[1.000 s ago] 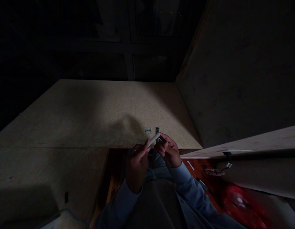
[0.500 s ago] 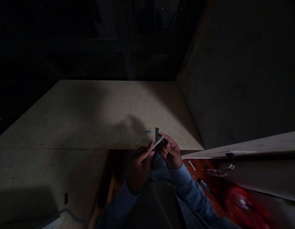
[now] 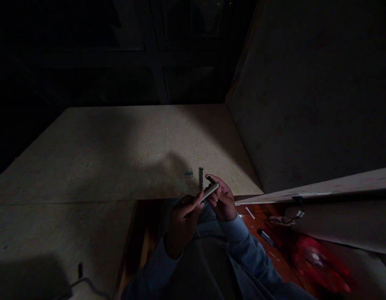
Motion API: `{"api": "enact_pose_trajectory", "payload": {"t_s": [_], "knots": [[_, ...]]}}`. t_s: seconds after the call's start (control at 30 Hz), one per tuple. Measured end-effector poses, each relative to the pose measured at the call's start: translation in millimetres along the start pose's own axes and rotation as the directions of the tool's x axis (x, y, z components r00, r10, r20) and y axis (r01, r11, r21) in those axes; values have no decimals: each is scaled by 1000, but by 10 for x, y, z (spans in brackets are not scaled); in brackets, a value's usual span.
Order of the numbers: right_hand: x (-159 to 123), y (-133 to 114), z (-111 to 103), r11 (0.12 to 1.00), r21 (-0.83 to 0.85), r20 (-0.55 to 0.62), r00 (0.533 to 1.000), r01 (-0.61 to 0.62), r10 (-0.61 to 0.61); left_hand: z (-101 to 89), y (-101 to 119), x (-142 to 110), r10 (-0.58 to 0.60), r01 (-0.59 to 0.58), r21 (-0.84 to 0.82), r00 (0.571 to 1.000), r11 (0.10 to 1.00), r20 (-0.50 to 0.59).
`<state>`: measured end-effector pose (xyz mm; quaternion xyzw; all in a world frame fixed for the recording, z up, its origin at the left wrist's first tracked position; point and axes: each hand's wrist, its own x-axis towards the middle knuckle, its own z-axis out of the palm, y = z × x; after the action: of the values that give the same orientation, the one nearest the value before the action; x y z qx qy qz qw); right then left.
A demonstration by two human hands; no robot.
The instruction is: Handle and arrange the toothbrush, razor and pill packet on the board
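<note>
My left hand point(image 3: 187, 216) is closed on a slim pale stick point(image 3: 209, 192), gripping its lower end between thumb and fingers. The stick slants up to the right and its far end meets my right hand point(image 3: 223, 199). Pinched in my right hand is a small dark oblong piece point(image 3: 210, 180); the dim light hides its kind. Stick and dark piece cross or touch at the fingertips. Just beyond my hands, a razor point(image 3: 201, 177) lies on the table with its head pointing away. To its left sits a small clear case point(image 3: 189, 173) with a teal strip.
The pale tabletop point(image 3: 143, 146) ends at a front edge close to my hands, and a tall panel point(image 3: 305, 96) bounds it on the right. A small black object point(image 3: 80, 271) and a cable point(image 3: 93, 287) are at lower left. A red bag point(image 3: 317, 264) lies on the floor.
The pale stick has slid rightward and lower across the dark piece, now passing in front of it. My left hand has moved slightly right, uncovering more of the razor. The view has shifted a little.
</note>
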<state>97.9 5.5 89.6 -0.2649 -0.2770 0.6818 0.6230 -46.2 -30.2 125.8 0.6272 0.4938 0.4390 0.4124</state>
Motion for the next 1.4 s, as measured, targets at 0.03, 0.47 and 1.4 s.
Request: {"api": "enact_pose_trajectory", "payload": {"t_s": [0.03,0.47,1.4], "knots": [[3,0,-8,1000,3,-3,1000,0,0,10,-1,2,1,-1,0,1000,1000,-2],[14,-30,-87,999,11,71,997,33,-34,146,-83,93,-192,178,-80,950,981,-247],[-141,-341,-161,457,-800,240,907,387,-347,241,117,404,-454,481,-451,874,752,175]]}}
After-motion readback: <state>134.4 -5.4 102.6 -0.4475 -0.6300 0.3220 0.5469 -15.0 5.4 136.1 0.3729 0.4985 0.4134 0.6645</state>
